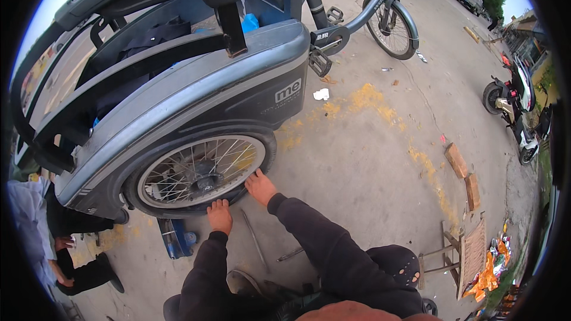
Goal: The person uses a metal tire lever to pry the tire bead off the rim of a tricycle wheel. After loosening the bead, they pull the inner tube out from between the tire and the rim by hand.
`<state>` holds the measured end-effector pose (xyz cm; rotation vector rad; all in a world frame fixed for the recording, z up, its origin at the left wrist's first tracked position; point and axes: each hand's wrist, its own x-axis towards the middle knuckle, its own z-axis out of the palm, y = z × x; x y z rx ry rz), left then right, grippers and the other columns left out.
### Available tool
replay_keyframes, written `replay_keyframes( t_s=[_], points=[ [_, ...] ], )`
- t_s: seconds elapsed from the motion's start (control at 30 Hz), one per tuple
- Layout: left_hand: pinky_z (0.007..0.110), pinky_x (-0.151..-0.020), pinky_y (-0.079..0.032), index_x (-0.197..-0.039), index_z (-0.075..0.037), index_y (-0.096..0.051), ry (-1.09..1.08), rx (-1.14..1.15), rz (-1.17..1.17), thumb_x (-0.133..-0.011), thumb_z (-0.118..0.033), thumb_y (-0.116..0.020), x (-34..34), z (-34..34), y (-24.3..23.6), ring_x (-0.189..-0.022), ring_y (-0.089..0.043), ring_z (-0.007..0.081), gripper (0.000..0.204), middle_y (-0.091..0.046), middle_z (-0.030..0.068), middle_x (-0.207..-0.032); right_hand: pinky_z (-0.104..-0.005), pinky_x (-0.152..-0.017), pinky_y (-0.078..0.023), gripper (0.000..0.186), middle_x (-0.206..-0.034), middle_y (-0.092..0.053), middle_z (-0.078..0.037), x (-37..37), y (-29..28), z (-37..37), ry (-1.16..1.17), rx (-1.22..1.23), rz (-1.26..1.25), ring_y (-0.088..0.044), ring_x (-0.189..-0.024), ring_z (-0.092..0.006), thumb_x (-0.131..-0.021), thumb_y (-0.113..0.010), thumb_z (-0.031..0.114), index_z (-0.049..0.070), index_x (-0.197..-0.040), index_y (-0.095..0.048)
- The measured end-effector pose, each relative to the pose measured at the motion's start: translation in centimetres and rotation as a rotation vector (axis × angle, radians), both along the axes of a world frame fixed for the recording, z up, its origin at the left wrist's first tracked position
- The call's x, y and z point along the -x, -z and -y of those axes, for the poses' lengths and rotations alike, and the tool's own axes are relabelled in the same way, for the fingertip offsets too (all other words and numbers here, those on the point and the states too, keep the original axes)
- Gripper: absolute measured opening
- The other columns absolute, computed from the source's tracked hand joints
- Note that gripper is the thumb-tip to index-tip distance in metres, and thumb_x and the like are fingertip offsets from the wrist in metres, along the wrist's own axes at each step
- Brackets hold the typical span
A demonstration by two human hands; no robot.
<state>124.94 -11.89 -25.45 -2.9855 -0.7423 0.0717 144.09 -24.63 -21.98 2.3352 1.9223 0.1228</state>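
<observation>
A grey cargo tricycle [238, 83] stands before me, with its spoked rear wheel [205, 183] facing me. Both my hands are on the black tire [178, 210] at the wheel's lower right edge. My left hand [220, 217] has its fingers curled over the bottom of the tire. Higher up to the right, my right hand [260, 188] grips the tire beside the rim, fingertips toward the spokes. Below my hands, a long thin metal rod [254, 241] and a shorter dark tool [290, 255] lie on the ground. A blue metal device [176, 241] sits beneath the wheel.
Another person [65, 244] is close by at the left. On the right lie two bricks [464, 169], a low wooden stool [471, 252] and orange wrappers [485, 276]. A motor scooter [517, 104] stands farther right. The tricycle's front wheel [389, 30] rests on the pavement ahead.
</observation>
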Motion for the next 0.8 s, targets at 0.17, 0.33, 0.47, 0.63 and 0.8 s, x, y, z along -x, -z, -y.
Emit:
replay_keyframes(
  t_s=[0.17,0.33,0.47,0.63,0.8],
  points=[
    [0.044,-0.084,-0.047,-0.102,-0.01,-0.065,-0.067,-0.116,-0.283,-0.085,-0.015,-0.063,-0.2,-0.7,-1.4,-0.099,-0.064,0.0246,0.018,-0.065,0.0065,-0.103,-0.0469,-0.111,-0.035,0.022,-0.108,-0.066,-0.008,4.8,2.9,-1.4,0.229,-0.167,-0.232,-0.057,-0.115,-0.0253,-0.092,-0.052,0.017,0.009,-0.106,-0.067],
    [0.042,-0.093,-0.046,-0.093,-0.008,-0.065,-0.081,-0.067,0.082,-0.084,-0.014,-0.06,-1.7,0.9,1.0,-0.1,-0.062,0.0293,0.012,-0.064,0.0129,-0.1,-0.0418,-0.096,-0.047,0.018,-0.106,-0.065,-0.005,8.7,4.2,-3.2,0.152,-0.222,-0.371,-0.06,-0.109,-0.0237,-0.089,-0.056,0.015,0.01,-0.104,-0.064],
    [0.041,-0.084,-0.044,-0.094,-0.009,-0.065,-0.016,0.01,0.119,-0.084,-0.012,-0.059,1.1,0.0,0.9,-0.098,-0.058,0.0272,0.012,-0.06,0.0099,-0.097,-0.0447,-0.088,-0.051,0.02,-0.109,-0.065,0.0,5.7,3.5,-2.6,0.081,-0.069,-0.331,-0.06,-0.112,-0.018,-0.089,-0.057,0.015,0.014,-0.108,-0.064],
    [0.04,-0.086,-0.043,-0.096,-0.009,-0.066,0.005,0.026,0.048,-0.082,-0.014,-0.063,0.9,-0.3,-0.1,-0.101,-0.058,0.026,0.015,-0.06,0.0077,-0.1,-0.0393,-0.081,-0.054,0.021,-0.107,-0.063,-0.001,6.5,4.0,-2.0,0.223,-0.125,-0.25,-0.058,-0.116,-0.0189,-0.085,-0.063,0.014,0.013,-0.106,-0.062],
    [0.04,-0.084,-0.043,-0.094,-0.01,-0.065,-0.022,-0.037,0.099,-0.083,-0.015,-0.062,0.8,2.1,0.2,-0.097,-0.06,0.0242,0.013,-0.061,0.0067,-0.096,-0.0394,-0.08,-0.053,0.019,-0.106,-0.062,-0.001,9.9,3.8,-1.6,0.215,-0.171,-0.423,-0.057,-0.117,-0.0186,-0.085,-0.062,0.014,0.013,-0.103,-0.062]
  ],
)
